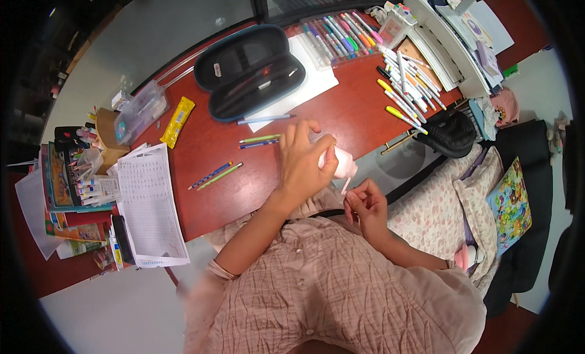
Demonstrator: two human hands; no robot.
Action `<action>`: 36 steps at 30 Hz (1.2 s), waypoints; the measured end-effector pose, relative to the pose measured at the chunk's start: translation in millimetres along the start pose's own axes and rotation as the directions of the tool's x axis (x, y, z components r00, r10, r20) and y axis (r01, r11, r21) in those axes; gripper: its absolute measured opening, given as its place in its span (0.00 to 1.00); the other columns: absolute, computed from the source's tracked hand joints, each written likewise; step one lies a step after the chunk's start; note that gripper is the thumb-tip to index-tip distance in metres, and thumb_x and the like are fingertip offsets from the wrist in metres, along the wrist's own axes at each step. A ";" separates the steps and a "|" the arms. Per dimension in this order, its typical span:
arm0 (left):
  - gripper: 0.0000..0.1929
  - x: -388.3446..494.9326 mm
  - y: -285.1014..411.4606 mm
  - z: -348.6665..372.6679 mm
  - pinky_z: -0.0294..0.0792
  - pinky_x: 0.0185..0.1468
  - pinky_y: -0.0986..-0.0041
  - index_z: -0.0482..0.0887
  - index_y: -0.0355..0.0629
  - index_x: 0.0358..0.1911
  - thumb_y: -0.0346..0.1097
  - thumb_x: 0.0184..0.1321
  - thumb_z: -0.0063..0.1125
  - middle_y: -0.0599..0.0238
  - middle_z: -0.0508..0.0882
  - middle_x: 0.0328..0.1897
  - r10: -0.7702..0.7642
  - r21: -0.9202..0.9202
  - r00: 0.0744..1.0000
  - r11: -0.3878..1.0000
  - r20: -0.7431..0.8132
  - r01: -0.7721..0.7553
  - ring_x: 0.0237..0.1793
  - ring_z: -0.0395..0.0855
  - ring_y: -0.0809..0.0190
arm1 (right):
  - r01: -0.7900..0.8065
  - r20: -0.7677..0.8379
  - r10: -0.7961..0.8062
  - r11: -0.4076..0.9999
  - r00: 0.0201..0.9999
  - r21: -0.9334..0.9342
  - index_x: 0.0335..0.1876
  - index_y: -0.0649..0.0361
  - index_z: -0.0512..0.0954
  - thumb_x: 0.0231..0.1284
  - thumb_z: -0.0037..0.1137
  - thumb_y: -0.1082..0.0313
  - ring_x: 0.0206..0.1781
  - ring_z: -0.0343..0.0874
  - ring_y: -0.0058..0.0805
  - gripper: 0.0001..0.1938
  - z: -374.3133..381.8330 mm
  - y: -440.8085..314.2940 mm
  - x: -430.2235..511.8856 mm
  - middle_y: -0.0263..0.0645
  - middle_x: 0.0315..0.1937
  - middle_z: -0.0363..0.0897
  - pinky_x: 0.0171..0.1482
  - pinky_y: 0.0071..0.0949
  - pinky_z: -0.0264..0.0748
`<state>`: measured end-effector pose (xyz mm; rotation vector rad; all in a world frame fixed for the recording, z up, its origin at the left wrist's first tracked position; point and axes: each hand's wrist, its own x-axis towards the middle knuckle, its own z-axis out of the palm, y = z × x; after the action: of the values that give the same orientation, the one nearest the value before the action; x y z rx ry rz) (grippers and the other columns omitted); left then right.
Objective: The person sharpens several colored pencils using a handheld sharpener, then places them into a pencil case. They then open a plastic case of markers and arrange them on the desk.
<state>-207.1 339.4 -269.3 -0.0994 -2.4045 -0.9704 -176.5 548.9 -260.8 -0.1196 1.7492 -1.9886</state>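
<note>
My left hand is wrapped around a pale pink cylindrical device, held tilted at the table's front edge. It looks like a hand-crank pencil sharpener, partly hidden by my fingers. A thin pink crank arm sticks out from its lower end. The fingertips of my right hand pinch the end of that arm. Left of my hands, a blue patterned pencil and a green pencil lie side by side. Another green pencil and a dark blue pencil run partly behind my left hand.
An unzipped black pencil case lies on white paper, behind a light blue pencil. Loose markers pile up at right, near a plastic marker tray. Printed sheets and a yellow packet are at left.
</note>
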 end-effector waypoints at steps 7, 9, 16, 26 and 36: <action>0.06 -0.5 4.3 0.6 0.63 0.55 0.54 0.89 0.48 0.38 0.38 0.60 0.65 0.54 0.78 0.55 0.010 0.023 1.000 1.000 0.006 -0.010 0.54 0.74 0.46 | 0.111 -0.182 -0.105 0.994 0.978 0.023 0.42 0.56 0.70 0.82 0.60 0.67 0.23 0.70 0.18 0.10 -23.0 0.5 60.4 0.35 0.24 0.78 0.29 0.20 0.63; 0.06 0.0 5.2 1.0 0.63 0.55 0.55 0.89 0.48 0.38 0.38 0.60 0.65 0.54 0.78 0.55 -0.009 0.039 1.000 0.999 0.011 0.009 0.54 0.74 0.46 | 0.046 -0.163 -0.051 0.998 0.985 -0.032 0.42 0.56 0.70 0.81 0.61 0.66 0.22 0.69 0.17 0.10 -20.9 35.5 35.9 0.34 0.23 0.77 0.28 0.20 0.63; 0.08 -2.1 10.2 -3.7 0.62 0.57 0.54 0.89 0.45 0.39 0.37 0.60 0.63 0.55 0.77 0.53 0.011 0.039 1.000 0.999 0.003 -0.011 0.52 0.72 0.48 | 0.206 -0.154 -0.201 0.978 0.967 0.018 0.44 0.57 0.70 0.84 0.57 0.69 0.23 0.73 0.19 0.09 -20.7 -6.4 51.7 0.35 0.25 0.79 0.28 0.21 0.66; 0.08 -2.1 11.3 -1.3 0.62 0.57 0.54 0.89 0.45 0.39 0.38 0.61 0.61 0.56 0.76 0.53 -0.016 0.043 1.000 0.999 0.013 0.016 0.52 0.71 0.48 | 0.227 -0.167 -0.223 0.974 0.960 0.004 0.43 0.57 0.72 0.84 0.57 0.66 0.23 0.73 0.18 0.09 -17.1 -15.6 51.7 0.34 0.25 0.79 0.27 0.20 0.66; 0.09 -4.4 13.4 -1.8 0.62 0.57 0.54 0.90 0.44 0.39 0.37 0.60 0.61 0.56 0.77 0.52 -0.029 0.038 1.000 0.999 0.012 0.028 0.52 0.72 0.48 | 0.247 -0.171 -0.250 0.968 0.953 -0.040 0.42 0.57 0.70 0.84 0.59 0.67 0.24 0.73 0.15 0.11 -20.4 -17.6 61.4 0.30 0.24 0.77 0.26 0.19 0.67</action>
<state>-199.1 348.7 -262.1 -0.0575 -2.4405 -0.9386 -243.3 543.4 -262.8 -0.1843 1.9455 -2.2200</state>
